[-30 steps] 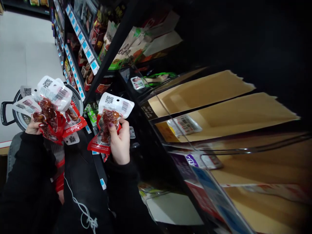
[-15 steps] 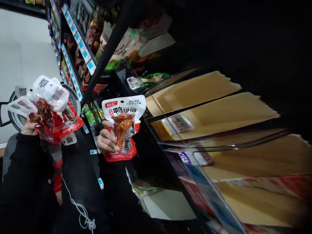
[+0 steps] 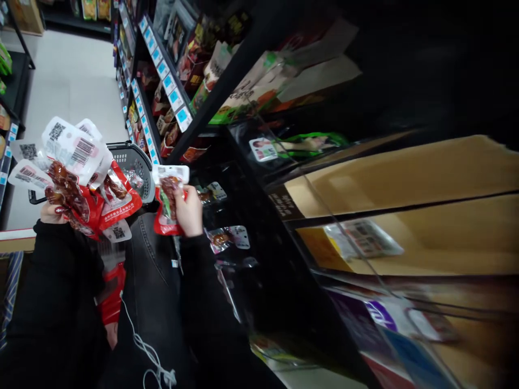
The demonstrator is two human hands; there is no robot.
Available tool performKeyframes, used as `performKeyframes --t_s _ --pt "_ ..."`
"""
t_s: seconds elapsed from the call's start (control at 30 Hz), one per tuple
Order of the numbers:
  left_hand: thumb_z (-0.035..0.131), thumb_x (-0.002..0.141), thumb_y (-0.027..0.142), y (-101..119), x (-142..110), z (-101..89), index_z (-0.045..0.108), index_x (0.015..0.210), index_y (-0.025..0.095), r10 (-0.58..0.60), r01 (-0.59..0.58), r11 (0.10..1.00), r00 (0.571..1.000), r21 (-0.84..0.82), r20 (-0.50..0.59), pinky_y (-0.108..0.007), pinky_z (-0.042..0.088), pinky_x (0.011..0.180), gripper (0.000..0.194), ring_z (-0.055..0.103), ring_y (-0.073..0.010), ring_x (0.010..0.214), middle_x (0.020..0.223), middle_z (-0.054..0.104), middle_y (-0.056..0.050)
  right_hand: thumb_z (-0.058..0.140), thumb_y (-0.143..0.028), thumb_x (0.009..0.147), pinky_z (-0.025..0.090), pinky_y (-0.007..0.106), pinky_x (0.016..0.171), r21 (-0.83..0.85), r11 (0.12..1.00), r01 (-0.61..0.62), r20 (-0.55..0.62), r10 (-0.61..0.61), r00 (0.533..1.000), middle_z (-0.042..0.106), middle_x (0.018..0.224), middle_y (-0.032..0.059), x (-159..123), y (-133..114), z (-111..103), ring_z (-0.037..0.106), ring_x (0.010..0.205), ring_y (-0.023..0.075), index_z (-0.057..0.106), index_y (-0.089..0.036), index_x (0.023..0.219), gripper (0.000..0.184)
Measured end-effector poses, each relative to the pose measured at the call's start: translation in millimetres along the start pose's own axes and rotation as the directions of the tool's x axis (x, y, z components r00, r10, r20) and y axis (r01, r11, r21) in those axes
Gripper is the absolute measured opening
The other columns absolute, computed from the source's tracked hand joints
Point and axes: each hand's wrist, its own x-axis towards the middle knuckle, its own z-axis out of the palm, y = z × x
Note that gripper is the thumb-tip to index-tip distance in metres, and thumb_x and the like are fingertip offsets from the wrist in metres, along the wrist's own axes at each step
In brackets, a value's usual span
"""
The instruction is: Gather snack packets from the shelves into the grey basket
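Note:
My left hand (image 3: 51, 212) is closed around a fanned bunch of red and white snack packets (image 3: 79, 178), held up at the left. My right hand (image 3: 188, 209) grips a single snack packet (image 3: 169, 199) of the same kind, held upright beside the dark shelf edge. Both arms are in black sleeves. More packets of this kind (image 3: 227, 237) hang on the black shelf unit just right of my right hand.
A black shopping basket (image 3: 132, 167) sits behind my hands. Black store shelves with blue price tags (image 3: 170, 86) run away at upper left. Open cardboard boxes (image 3: 389, 178) with packets lie on the shelf at right. A white cord (image 3: 148, 351) hangs from my clothes.
My right hand has drawn the single packet left and down toward the bunch, and turned it so its back faces me. The view has swung right along the shelf.

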Motion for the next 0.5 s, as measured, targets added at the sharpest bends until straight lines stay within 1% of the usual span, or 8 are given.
performKeyframes --t_s 0.13,0.23,0.27,0.33,0.37,0.4,0.43,0.5 --pt "0.08 0.045 0.018 7.5 -5.4 6.7 0.066 0.082 0.023 -0.03 0.029 1.0 0.998 0.008 0.049 -0.046 0.051 0.093 0.04 0.065 -0.0323 0.099 0.079 0.073 0.002 0.055 -0.036 0.083 0.039 0.045 0.093 -0.122 0.982 -0.144 0.107 0.157 0.982 0.06 0.108 0.0227 60.4 -33.6 57.2 0.056 0.105 0.03 0.057 -0.009 0.101 0.033" --pt "0.082 0.048 0.022 9.3 -9.6 10.1 0.066 0.09 0.023 -0.111 0.106 0.992 0.991 0.072 0.072 -0.05 0.051 0.09 0.046 0.061 -0.0361 0.106 0.096 0.072 -0.005 0.051 -0.036 0.085 0.043 0.042 0.091 0.077 0.993 -0.086 0.251 0.065 0.966 0.059 0.113 0.0195 72.3 -58.6 62.0 0.058 0.102 0.0249 0.057 -0.01 0.1 0.03" --pt "0.082 0.047 0.021 8.9 -10.3 11.2 0.065 0.095 0.022 -0.125 0.118 0.989 0.989 0.092 0.074 -0.051 0.052 0.089 0.051 0.06 -0.0377 0.107 0.101 0.071 -0.009 0.049 -0.039 0.086 0.046 0.039 0.086 0.22 0.973 -0.071 0.387 -0.021 0.922 0.061 0.11 0.0154 67.6 -64.3 57.8 0.06 0.095 0.0216 0.057 -0.013 0.101 0.031" --pt "0.082 0.046 0.019 7.2 -10.5 12.8 0.063 0.101 0.02 -0.146 0.137 0.983 0.986 0.119 0.078 -0.051 0.053 0.086 0.059 0.06 -0.0393 0.106 0.107 0.069 -0.013 0.054 -0.045 0.082 0.05 0.033 0.077 0.477 0.871 -0.116 0.642 -0.255 0.723 0.063 0.103 0.0083 48.7 -71.7 47.3 0.062 0.084 0.0168 0.057 -0.017 0.104 0.036" --pt "0.082 0.046 0.018 6.0 -10.1 13.4 0.062 0.103 0.019 -0.153 0.143 0.982 0.985 0.126 0.08 -0.051 0.053 0.086 0.06 0.06 -0.0394 0.106 0.109 0.068 -0.014 0.061 -0.046 0.077 0.05 0.03 0.075 0.548 0.822 -0.154 0.704 -0.353 0.616 0.064 0.101 0.0059 36.9 -73.8 43.1 0.062 0.082 0.0156 0.057 -0.018 0.104 0.038" --pt "0.081 0.046 0.017 4.7 -9.3 13.8 0.061 0.104 0.019 -0.156 0.145 0.981 0.984 0.128 0.082 -0.05 0.053 0.085 0.061 0.061 -0.0393 0.105 0.109 0.068 -0.014 0.067 -0.044 0.072 0.05 0.028 0.072 0.592 0.786 -0.177 0.724 -0.423 0.545 0.064 0.098 0.004 25.2 -75.3 40.7 0.061 0.081 0.0149 0.058 -0.019 0.103 0.041" --pt "0.081 0.046 0.018 3.3 -8.5 14.1 0.061 0.104 0.019 -0.158 0.146 0.981 0.984 0.128 0.084 -0.05 0.054 0.084 0.061 0.061 -0.0393 0.104 0.109 0.068 -0.014 0.072 -0.041 0.067 0.049 0.026 0.07 0.624 0.759 -0.185 0.717 -0.463 0.521 0.064 0.095 0.0022 14.5 -76.2 40.2 0.06 0.079 0.0142 0.058 -0.019 0.1 0.042" --pt "0.082 0.044 0.019 0.6 -7.0 14.6 0.061 0.102 0.019 -0.161 0.149 0.981 0.982 0.122 0.095 -0.049 0.054 0.082 0.061 0.061 -0.0394 0.104 0.108 0.068 -0.014 0.074 -0.038 0.064 0.046 0.023 0.063 0.674 0.714 -0.189 0.671 -0.484 0.562 0.061 0.083 -0.0011 -1.0 -76.7 43.9 0.056 0.071 0.0122 0.057 -0.018 0.088 0.036"
